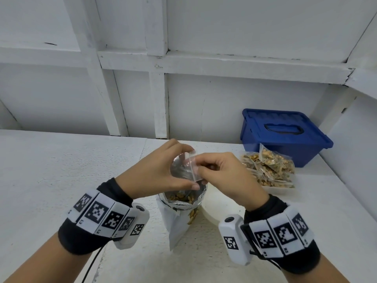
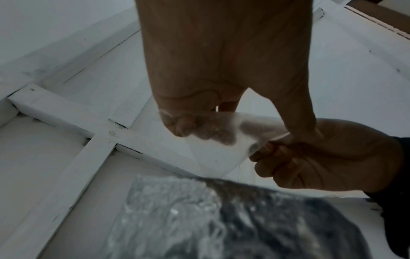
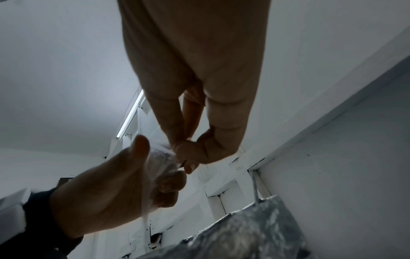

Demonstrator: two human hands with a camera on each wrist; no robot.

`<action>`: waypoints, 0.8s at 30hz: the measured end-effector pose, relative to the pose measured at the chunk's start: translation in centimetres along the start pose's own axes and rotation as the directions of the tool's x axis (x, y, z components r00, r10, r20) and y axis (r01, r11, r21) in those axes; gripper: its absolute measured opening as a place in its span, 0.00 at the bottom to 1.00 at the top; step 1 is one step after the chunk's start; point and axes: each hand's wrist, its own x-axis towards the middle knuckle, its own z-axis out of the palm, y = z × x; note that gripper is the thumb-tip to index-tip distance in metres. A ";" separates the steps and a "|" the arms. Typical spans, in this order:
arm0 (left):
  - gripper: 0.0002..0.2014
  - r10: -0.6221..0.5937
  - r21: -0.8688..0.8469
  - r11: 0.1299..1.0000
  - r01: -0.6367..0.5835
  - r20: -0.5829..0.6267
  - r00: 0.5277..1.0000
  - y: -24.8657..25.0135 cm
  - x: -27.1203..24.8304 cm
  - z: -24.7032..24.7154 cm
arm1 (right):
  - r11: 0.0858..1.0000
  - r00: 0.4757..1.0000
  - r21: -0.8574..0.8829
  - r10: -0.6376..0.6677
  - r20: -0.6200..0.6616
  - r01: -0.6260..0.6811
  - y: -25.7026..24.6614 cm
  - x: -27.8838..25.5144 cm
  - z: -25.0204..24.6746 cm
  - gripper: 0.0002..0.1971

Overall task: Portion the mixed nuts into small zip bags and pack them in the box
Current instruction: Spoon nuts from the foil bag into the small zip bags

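Observation:
A small clear zip bag is held over an open foil pouch of mixed nuts that stands on the white table. My left hand pinches the bag's left side between thumb and fingers. My right hand pinches its top right edge. In the left wrist view the small bag looks empty, with my left hand above it, my right hand beside it and the pouch below. The right wrist view shows my right hand pinching the bag against my left hand.
A blue box with its lid on stands at the back right against the wall. In front of it a white tray holds several filled zip bags. White walls close the table at the back and right.

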 end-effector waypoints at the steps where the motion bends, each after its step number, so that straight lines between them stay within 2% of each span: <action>1: 0.36 -0.001 -0.006 1.000 0.001 0.004 1.000 0.0 -0.1 0.0 | 1.000 1.000 -0.003 -0.002 0.006 0.002 0.1 0.0 0.1 0.13; 3: 0.35 -0.013 -0.038 0.999 0.013 0.001 1.000 -0.1 -0.3 -0.1 | 1.000 1.000 -0.011 -0.004 0.012 0.004 0.1 0.1 0.3 0.12; 6: 0.27 -0.049 -0.110 0.993 0.047 -0.021 0.999 -0.3 -0.8 -0.2 | 0.998 1.000 -0.054 -0.012 -0.001 0.011 0.1 0.0 0.5 0.11; 9: 0.22 -0.101 -0.095 0.991 0.094 -0.067 0.993 -1.2 -1.4 -0.4 | 0.984 0.985 -0.167 -0.093 -0.144 0.068 0.3 -0.2 0.2 0.10; 12: 0.21 -0.164 -0.071 0.985 0.157 -0.097 0.982 -2.1 -2.1 -0.7 | 0.929 0.953 -0.369 -0.118 -0.278 0.007 1.5 0.1 -0.3 0.12; 15: 0.21 -0.216 -0.065 0.976 0.210 -0.112 0.970 -2.9 -2.8 -0.5 | 0.817 0.974 -0.568 -0.035 -0.225 -0.102 3.0 0.3 -0.1 0.19; 17: 0.24 -0.252 -0.066 0.967 0.246 -0.100 0.963 -3.4 -3.0 -0.2 | 0.767 0.983 -0.633 -0.019 -0.184 -0.104 3.5 0.1 0.4 0.17; 21: 0.27 -0.295 -0.084 0.953 0.290 -0.058 0.954 -4.1 -3.3 0.3 | 0.785 0.979 -0.619 -0.119 -0.164 -0.008 3.3 -0.4 1.7 0.12; 24: 0.30 -0.296 -0.113 0.951 0.288 -0.055 0.954 -4.4 -3.4 0.4 | 0.808 0.985 -0.586 -0.142 -0.097 0.059 2.8 -0.7 2.7 0.13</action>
